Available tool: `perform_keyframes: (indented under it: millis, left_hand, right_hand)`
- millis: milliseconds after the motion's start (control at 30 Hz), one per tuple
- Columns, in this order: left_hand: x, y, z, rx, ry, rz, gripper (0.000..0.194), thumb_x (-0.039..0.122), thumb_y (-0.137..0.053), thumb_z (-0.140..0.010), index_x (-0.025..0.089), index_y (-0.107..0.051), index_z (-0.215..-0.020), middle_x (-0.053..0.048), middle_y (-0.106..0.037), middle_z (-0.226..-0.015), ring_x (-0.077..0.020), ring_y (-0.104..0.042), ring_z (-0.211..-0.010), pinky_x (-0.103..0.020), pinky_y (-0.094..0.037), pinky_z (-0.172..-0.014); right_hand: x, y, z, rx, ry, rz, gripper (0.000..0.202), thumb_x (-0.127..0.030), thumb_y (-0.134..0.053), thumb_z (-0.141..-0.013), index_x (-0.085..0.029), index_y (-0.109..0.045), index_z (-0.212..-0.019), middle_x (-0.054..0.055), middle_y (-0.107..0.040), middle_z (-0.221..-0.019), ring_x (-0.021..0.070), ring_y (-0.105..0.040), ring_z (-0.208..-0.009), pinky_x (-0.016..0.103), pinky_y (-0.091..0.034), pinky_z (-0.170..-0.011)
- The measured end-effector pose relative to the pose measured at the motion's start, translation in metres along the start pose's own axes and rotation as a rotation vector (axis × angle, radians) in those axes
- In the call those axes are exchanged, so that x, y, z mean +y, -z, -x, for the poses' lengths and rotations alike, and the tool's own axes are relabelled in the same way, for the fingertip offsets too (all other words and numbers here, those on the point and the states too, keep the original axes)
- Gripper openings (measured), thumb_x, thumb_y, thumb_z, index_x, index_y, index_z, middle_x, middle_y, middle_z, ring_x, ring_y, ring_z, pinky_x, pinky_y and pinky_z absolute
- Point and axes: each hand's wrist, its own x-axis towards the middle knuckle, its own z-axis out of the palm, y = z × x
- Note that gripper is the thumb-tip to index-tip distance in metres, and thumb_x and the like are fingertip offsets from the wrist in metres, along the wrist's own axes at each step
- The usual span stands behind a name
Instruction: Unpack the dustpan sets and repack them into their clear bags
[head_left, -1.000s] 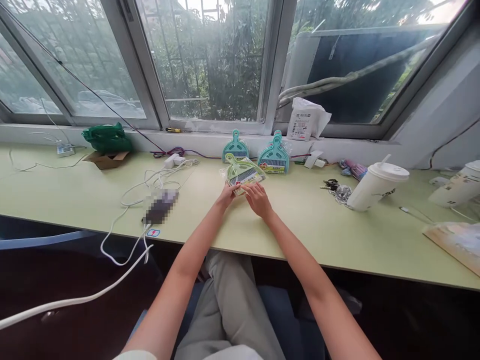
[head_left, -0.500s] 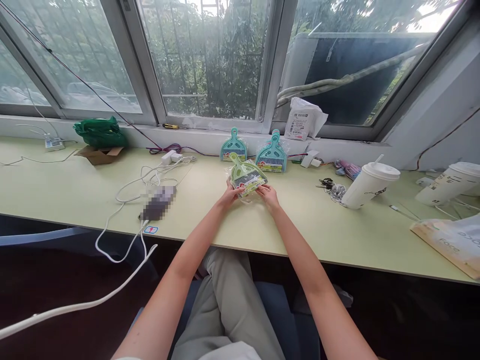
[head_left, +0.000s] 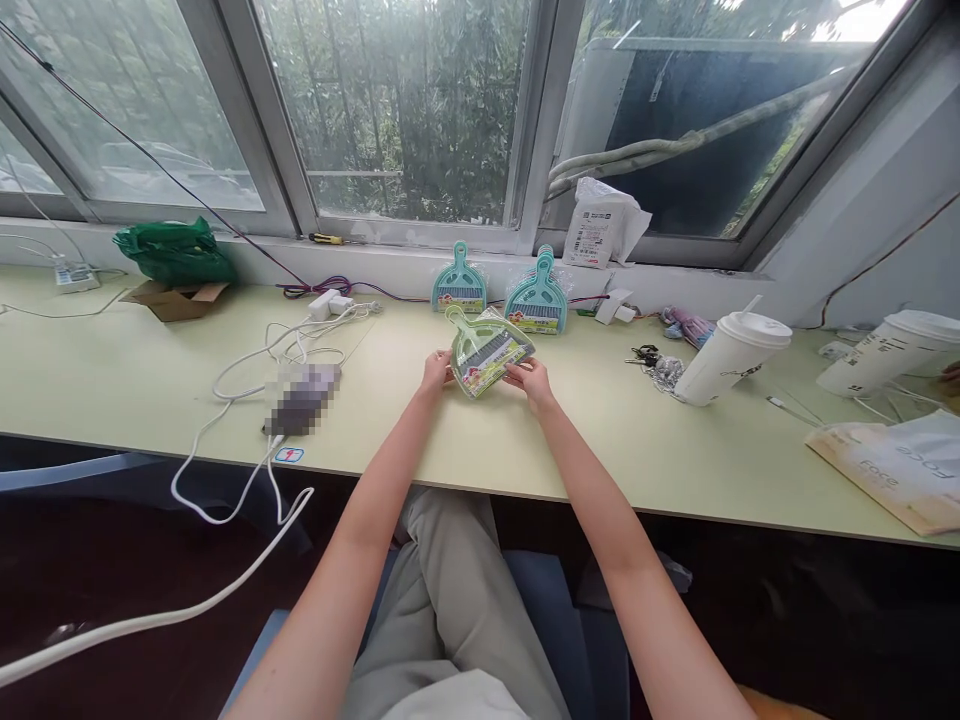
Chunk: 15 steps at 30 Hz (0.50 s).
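Between my two hands is a light green mini dustpan and brush set (head_left: 487, 350) in clear wrapping, tilted, its handle pointing up and left. My left hand (head_left: 437, 372) grips its left edge, and my right hand (head_left: 531, 382) pinches its lower right edge. Just behind it, a teal dustpan set (head_left: 460, 283) leans upright near the wall under the window. To the right of that one stands a stack of several teal sets (head_left: 541, 295), also wrapped and upright.
White cables and a charger (head_left: 330, 304) lie left, by a blurred dark device (head_left: 304, 400). A green bag (head_left: 176, 250) sits on an open carton (head_left: 176, 301). Right are keys (head_left: 664, 370), a white cup (head_left: 731, 360), another cup (head_left: 889, 352) and a packet (head_left: 885, 470).
The light green set has turned a little, its label tilting more steeply, and my left hand has shifted to its left edge. The whole view has moved slightly.
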Motion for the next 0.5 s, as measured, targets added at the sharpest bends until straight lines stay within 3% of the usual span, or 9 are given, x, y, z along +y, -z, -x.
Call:
perform_keyframes:
  millis: [100,233,400,500]
  left_hand:
    - [0.002,0.006,-0.004,0.034,-0.015,0.048,0.033,0.043,-0.073,-0.072,0.015,-0.058,-0.079,-0.002,-0.065,-0.071,-0.0095,-0.059,-0.056,-0.025,-0.051,-0.061]
    - [0.008,0.015,-0.007,0.062,-0.109,0.103,0.028,0.039,-0.072,-0.074,0.012,-0.065,-0.080,-0.007,-0.070,-0.082,-0.0094,-0.061,-0.058,-0.025,-0.051,-0.064]
    - [0.013,0.023,-0.010,0.161,-0.168,0.127,0.028,0.037,-0.068,-0.078,0.010,-0.067,-0.084,-0.014,-0.071,-0.096,-0.0161,-0.068,-0.080,-0.028,-0.053,-0.076]
    - [0.017,0.027,-0.010,0.168,-0.199,0.019,0.037,0.043,-0.065,-0.079,0.013,-0.064,-0.102,-0.016,-0.067,-0.112,-0.0219,-0.066,-0.098,-0.032,-0.052,-0.080]
  right_hand:
    - [-0.010,-0.001,0.004,-0.025,-0.003,0.007,0.028,-0.008,-0.077,-0.066,-0.018,-0.055,-0.081,0.001,-0.071,-0.072,0.0154,-0.070,-0.066,0.034,-0.062,-0.077]
    - [-0.020,0.000,0.006,-0.094,-0.021,0.022,0.028,-0.007,-0.077,-0.066,-0.017,-0.057,-0.081,0.002,-0.072,-0.072,0.0165,-0.071,-0.067,0.032,-0.062,-0.075]
    - [-0.020,-0.004,0.007,-0.140,-0.054,0.047,0.025,-0.005,-0.075,-0.067,-0.015,-0.058,-0.083,0.003,-0.072,-0.071,0.0171,-0.071,-0.066,0.032,-0.061,-0.070]
    - [-0.019,0.000,0.005,-0.132,-0.055,0.047,0.024,-0.006,-0.073,-0.069,-0.016,-0.057,-0.084,0.003,-0.073,-0.071,0.0167,-0.071,-0.066,0.032,-0.061,-0.071]
